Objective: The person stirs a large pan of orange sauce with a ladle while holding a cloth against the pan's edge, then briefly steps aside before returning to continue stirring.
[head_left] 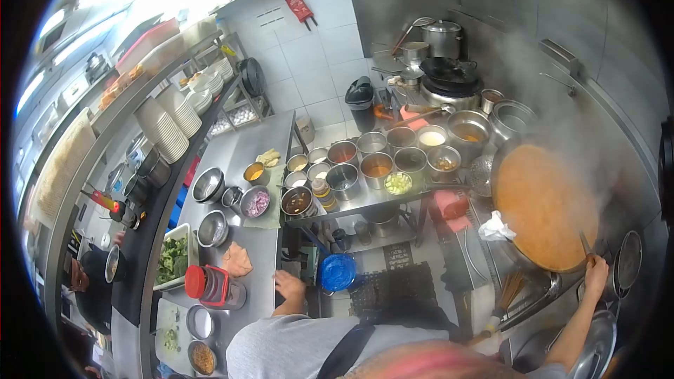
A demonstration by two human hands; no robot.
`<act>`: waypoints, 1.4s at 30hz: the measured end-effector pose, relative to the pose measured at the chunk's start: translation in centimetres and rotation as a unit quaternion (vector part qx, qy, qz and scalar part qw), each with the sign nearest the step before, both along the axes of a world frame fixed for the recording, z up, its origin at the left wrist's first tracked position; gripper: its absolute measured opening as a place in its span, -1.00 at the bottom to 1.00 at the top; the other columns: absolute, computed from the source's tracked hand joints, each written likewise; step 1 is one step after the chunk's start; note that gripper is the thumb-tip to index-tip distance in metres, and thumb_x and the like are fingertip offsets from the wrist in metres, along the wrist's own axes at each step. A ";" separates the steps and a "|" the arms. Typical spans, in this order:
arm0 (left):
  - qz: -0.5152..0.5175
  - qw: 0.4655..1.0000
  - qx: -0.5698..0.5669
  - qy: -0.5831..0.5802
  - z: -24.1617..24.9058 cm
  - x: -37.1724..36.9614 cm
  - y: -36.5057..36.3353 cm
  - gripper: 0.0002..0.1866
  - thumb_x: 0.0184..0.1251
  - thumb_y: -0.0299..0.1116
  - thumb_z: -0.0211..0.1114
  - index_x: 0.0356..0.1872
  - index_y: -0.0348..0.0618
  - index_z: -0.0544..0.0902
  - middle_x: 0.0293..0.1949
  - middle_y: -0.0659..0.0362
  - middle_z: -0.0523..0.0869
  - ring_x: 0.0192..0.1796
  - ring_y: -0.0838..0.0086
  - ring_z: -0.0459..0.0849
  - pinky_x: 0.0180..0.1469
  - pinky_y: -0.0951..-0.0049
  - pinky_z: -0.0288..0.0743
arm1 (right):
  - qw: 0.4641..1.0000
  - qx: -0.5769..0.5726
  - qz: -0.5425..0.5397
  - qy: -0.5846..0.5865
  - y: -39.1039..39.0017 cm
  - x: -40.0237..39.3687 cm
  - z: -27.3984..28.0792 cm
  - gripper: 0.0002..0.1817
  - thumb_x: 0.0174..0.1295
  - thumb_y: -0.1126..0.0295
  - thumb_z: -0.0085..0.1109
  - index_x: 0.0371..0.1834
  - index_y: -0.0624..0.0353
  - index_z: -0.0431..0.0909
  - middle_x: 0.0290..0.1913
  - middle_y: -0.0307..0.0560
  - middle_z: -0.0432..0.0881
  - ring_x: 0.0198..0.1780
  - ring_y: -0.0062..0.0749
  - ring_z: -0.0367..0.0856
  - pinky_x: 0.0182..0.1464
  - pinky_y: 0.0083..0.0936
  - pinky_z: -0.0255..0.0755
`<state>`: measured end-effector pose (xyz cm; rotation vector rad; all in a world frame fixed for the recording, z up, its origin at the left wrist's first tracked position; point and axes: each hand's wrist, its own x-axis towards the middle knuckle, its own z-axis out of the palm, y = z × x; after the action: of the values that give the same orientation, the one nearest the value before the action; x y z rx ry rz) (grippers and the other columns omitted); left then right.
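My right hand (597,277) is closed around a utensil (584,242) with a flat metal handle, at the near rim of a big wok. The utensil's far end is hidden in the orange, steaming liquid (544,203) that fills the wok. My left hand (289,286) is at the edge of the steel worktable (260,267), fingers apart and holding nothing. Near it on the table lie an orange-pink cloth (237,260) and a red-lidded clear container (214,286). A crumpled white cloth (496,227) rests on the wok's left rim.
Several steel pots of sauces and chopped ingredients (377,166) line the counter left of the wok. A blue-covered bucket (338,271) stands on the floor between table and stove. A bamboo brush (508,295) lies below the wok. Another person (95,281) is beyond the shelves at left.
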<state>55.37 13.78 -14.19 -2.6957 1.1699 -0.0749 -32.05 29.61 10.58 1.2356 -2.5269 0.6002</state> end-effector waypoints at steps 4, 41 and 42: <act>0.086 0.996 0.006 0.028 0.2 3.9 2.9 -0.28 0.40 -0.19 0.10 0.52 -0.28 0.16 0.55 0.00 0.15 0.60 0.09 0.01 0.34 0.02 0.35 | 0.999 0.006 -0.031 -0.026 3.1 3.9 3.6 -0.74 0.23 0.49 0.23 -0.04 0.34 0.67 -0.12 0.31 0.69 -0.01 0.24 0.63 0.02 -0.07 0.47; 0.056 0.995 -0.011 -0.078 -2.0 7.5 3.2 -0.57 0.42 -0.14 0.10 -0.09 -0.34 0.74 0.04 -0.16 0.67 0.03 0.15 0.63 0.01 0.35 0.57 | 0.999 0.012 0.038 -0.015 -4.9 9.5 2.9 -0.75 0.12 0.47 0.27 -0.10 0.19 0.73 -0.23 0.30 0.69 -0.11 0.22 0.67 -0.05 -0.03 0.53; 0.054 0.994 -0.011 -0.093 -2.1 7.5 3.2 -0.58 0.42 -0.15 0.09 -0.10 -0.32 0.75 0.04 -0.15 0.67 0.02 0.15 0.63 0.01 0.35 0.56 | 0.999 0.012 0.022 -0.023 -5.5 9.2 2.9 -0.75 0.14 0.45 0.27 -0.10 0.19 0.73 -0.21 0.30 0.69 -0.10 0.22 0.67 -0.04 -0.04 0.53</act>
<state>62.89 17.01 -16.30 -2.6969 0.9729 -0.3183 -22.81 24.08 13.50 1.3022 -2.5577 0.6158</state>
